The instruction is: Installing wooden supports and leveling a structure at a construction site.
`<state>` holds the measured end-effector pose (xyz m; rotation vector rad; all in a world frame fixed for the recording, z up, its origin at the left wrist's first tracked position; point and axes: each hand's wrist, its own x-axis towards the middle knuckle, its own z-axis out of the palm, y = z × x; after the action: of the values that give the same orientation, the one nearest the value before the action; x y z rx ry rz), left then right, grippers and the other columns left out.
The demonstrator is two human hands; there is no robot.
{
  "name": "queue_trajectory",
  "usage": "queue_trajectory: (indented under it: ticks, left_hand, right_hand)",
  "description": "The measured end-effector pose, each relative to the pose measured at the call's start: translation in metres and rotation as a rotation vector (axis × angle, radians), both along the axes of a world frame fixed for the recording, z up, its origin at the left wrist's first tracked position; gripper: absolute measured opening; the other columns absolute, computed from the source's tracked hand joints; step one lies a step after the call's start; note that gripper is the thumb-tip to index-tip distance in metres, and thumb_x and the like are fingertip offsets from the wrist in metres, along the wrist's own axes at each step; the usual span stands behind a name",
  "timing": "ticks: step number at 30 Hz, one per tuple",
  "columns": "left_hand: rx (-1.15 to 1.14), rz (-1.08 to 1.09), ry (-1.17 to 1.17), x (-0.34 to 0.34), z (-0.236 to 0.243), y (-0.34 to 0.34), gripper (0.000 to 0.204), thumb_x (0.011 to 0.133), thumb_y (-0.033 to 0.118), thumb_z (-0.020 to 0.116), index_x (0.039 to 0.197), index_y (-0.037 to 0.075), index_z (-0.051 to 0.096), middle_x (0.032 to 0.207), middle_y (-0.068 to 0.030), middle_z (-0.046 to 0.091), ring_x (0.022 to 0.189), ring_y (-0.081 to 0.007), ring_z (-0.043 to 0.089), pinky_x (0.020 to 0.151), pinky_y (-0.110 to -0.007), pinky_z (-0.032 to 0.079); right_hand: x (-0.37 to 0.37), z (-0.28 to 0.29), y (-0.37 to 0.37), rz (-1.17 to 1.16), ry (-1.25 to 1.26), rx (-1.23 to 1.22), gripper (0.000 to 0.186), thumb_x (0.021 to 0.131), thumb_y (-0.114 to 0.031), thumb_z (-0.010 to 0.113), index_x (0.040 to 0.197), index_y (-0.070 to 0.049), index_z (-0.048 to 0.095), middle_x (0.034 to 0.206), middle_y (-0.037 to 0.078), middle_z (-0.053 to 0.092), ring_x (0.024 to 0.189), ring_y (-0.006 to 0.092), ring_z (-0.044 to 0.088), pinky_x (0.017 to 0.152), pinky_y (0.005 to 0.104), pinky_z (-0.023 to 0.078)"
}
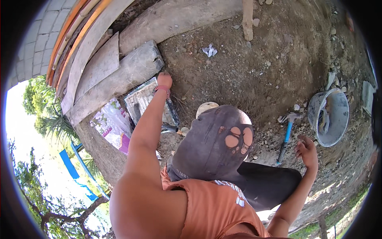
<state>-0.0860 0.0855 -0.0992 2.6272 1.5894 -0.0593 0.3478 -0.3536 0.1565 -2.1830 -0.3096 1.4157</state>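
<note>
My left hand reaches forward to the top corner of a shallow, dirt-stained tray-like frame. Its fingers are curled closed, and whatever they may grip is hidden. Just beyond them ends a grey concrete post lying on the ground. My right hand hangs in the air at the right, empty, with its fingers loosely bent and apart. Nearest to it, a claw hammer with a blue and black handle lies on the dirt. A grey bucket is tipped on its side beyond the hammer, holding something unclear.
A white and purple printed sack lies left of the frame. Planks lean at the upper left. A wooden stake stands at the far side. Crumpled paper and scattered stones lie on the dirt.
</note>
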Motion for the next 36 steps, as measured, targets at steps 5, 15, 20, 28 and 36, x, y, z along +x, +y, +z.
queue_trajectory:
  ticks: [5,15,20,28,36]
  left_hand:
    - [-0.209,0.275,0.232,0.009,-0.006,0.029,0.037,0.074,0.036,0.052,0.082,0.002,0.064,0.088,-0.0171,0.062,0.086,-0.0286,0.06,0.072,-0.034,0.048]
    - [0.118,-0.02,-0.163,0.106,0.109,-0.008,0.014,0.067,0.018,0.056,0.077,0.009,0.058,0.078,-0.0143,0.052,0.069,-0.031,0.05,0.061,-0.04,0.043]
    - [-0.409,-0.443,-0.657,0.276,0.208,-0.046,0.004,0.075,0.008,0.05,0.076,0.004,0.052,0.063,-0.0061,0.047,0.058,-0.0149,0.05,0.052,-0.029,0.041]
    - [-0.998,-0.639,-0.868,0.405,0.286,-0.134,0.033,0.084,0.023,0.052,0.11,0.003,0.048,0.094,-0.0065,0.057,0.082,-0.0137,0.057,0.074,-0.026,0.046]
    - [-0.647,-0.052,-0.231,0.105,0.121,-0.108,0.021,0.072,0.022,0.053,0.079,0.005,0.063,0.076,-0.0172,0.063,0.062,-0.0288,0.062,0.057,-0.036,0.049]
  right_hand:
    - [-0.003,-0.002,0.004,0.002,0.001,-0.012,0.028,0.083,-0.013,0.051,0.107,0.0,0.049,0.063,0.003,0.053,0.046,0.0081,0.048,0.041,0.0204,0.039]
    - [0.011,0.008,0.0,0.045,-0.047,-0.035,0.031,0.081,-0.023,0.056,0.106,-0.004,0.053,0.066,0.005,0.057,0.052,0.0106,0.051,0.049,0.0274,0.043]
    - [0.015,0.01,-0.006,0.072,-0.058,-0.021,0.033,0.082,-0.026,0.055,0.107,-0.004,0.052,0.069,0.006,0.058,0.054,0.0132,0.053,0.052,0.0288,0.045]
    - [0.008,0.014,-0.022,0.019,-0.021,0.04,0.033,0.082,-0.025,0.055,0.107,-0.003,0.051,0.07,0.006,0.058,0.055,0.0133,0.054,0.05,0.0282,0.045]
    - [0.005,0.013,-0.009,-0.057,-0.003,0.032,0.028,0.081,-0.016,0.054,0.106,-0.003,0.051,0.064,0.003,0.054,0.049,0.0072,0.048,0.044,0.0206,0.038]
